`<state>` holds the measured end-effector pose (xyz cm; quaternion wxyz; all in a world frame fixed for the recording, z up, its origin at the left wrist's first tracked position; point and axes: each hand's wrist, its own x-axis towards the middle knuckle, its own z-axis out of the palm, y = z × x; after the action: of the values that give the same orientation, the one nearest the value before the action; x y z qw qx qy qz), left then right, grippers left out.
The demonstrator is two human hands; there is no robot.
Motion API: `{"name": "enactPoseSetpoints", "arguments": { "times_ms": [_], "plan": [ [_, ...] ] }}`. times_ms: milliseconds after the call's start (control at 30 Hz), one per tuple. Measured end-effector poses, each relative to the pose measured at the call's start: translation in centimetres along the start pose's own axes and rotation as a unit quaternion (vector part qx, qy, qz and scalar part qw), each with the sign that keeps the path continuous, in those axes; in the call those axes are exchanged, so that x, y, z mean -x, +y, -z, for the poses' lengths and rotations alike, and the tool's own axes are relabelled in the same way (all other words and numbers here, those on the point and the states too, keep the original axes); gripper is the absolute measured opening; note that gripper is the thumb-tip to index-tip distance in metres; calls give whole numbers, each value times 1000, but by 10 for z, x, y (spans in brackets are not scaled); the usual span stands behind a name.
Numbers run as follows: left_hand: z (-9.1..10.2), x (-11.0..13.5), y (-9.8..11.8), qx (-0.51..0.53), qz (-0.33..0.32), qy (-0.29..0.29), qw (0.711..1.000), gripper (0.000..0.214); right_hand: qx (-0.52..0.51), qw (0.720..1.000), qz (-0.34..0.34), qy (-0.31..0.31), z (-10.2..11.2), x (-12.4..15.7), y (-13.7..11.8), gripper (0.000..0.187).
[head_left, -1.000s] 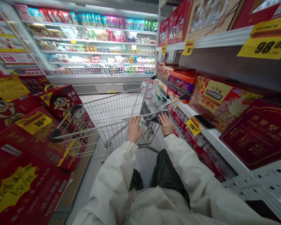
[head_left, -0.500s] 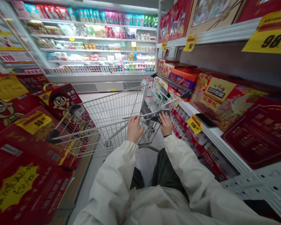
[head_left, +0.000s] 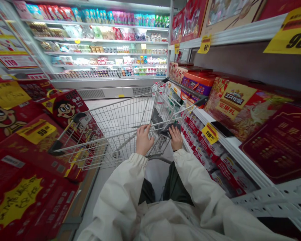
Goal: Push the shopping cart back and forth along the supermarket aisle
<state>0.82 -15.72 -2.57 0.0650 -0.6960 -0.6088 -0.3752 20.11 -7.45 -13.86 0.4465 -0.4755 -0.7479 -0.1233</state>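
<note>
Left hand (head_left: pixel 144 140) curls around the shopping cart (head_left: pixel 120 130) handle; right hand (head_left: pixel 176 138), fingers together, lies on its dark grip (head_left: pixel 168 131). Smartphone (head_left: pixel 222 129) rests on the white shelf edge (head_left: pixel 232 145), right of the cart.

The left hand (head_left: pixel 143 140) and the right hand (head_left: pixel 176 138) hold the handle (head_left: pixel 157 127) of a wire shopping cart (head_left: pixel 115 125). The right hand sits by a dark pad (head_left: pixel 169 130) on the handle. The person's sleeves (head_left: pixel 120 194) are white. On the right, a black phone (head_left: pixel 222 129) lies on a white shelf (head_left: pixel 237 152), just beside a yellow price tag (head_left: pixel 210 133). Red boxes (head_left: pixel 62 108) are piled on the left. Far ahead, a fridge (head_left: pixel 102 43) has many small packs.
</note>
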Motion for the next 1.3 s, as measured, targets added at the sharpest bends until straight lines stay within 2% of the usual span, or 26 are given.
{"name": "enactPoseSetpoints", "arguments": {
  "times_ms": [233, 367, 433, 567, 733, 900, 1033, 1100, 1167, 1300],
  "plan": [
    [0, 1, 2, -1, 2, -8, 1000, 67, -17, 997, 25, -77, -23, 42, -5, 68],
    [0, 1, 2, -7, -3, -13, 1000, 67, -37, 992, 62, -105, -22, 57, -4, 69],
    [-1, 3, 0, -11, -11, -16, 1000, 69, -45, 993, 65, -84, -15, 52, -2, 68],
    [-1, 7, -3, -21, -33, -20, 999, 73, -48, 998, 27, -16, -2, 28, 1, 68],
    [-3, 7, -4, -25, -26, -18, 999, 74, -44, 999, 6, -21, -8, 16, -3, 67],
    [-6, 3, -4, -15, -17, -25, 999, 75, -34, 997, 21, -64, -25, 37, 0, 67],
    [-7, 0, -4, -11, -16, -32, 999, 76, -51, 986, 55, -148, -34, 51, 6, 70],
    [-7, -1, -3, -10, -16, -34, 999, 74, -57, 982, 62, -167, -32, 51, 7, 71],
    [-6, -2, -3, -9, -16, -35, 999, 73, -58, 987, 58, -139, -26, 46, 7, 71],
    [-5, 0, -3, -4, -20, -33, 999, 74, -44, 998, 30, -43, -8, 24, 6, 70]
  ]
}}
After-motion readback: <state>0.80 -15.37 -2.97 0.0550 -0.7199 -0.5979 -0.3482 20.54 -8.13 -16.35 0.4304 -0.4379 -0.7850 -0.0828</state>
